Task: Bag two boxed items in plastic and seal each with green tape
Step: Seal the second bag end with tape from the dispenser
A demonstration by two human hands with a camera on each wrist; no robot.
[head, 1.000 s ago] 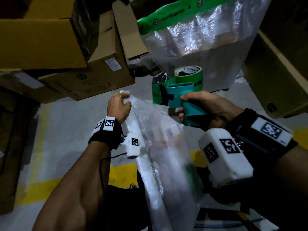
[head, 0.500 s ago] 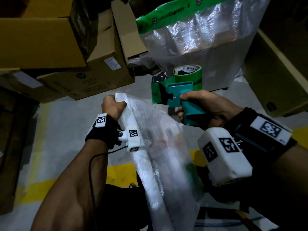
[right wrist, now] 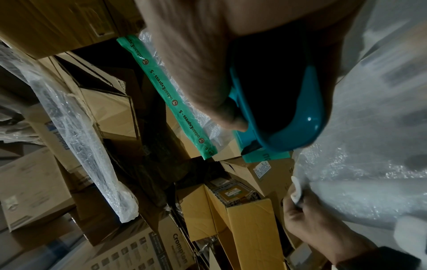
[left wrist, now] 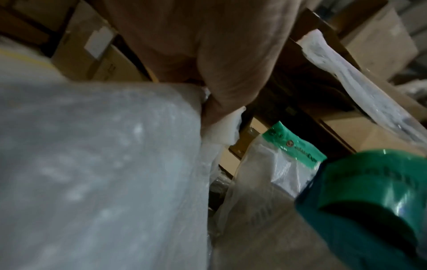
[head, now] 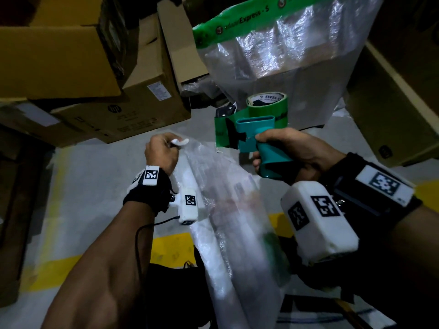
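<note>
Both hands grip: left hand [head: 161, 154] bunches crinkly clear plastic bag [head: 228, 210]. Right hand [head: 294, 153] clasps glossy teal tape dispenser [head: 256, 138].

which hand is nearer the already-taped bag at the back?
Right. The right hand grips the tape gun just below the taped bag. The left hand pinches the untaped bag, farther left and lower.

Tape dispenser [head: 251, 136] right of bag [head: 228, 210], sealed bag [head: 285, 55] behind, cartons [head: 99, 67] left
</note>
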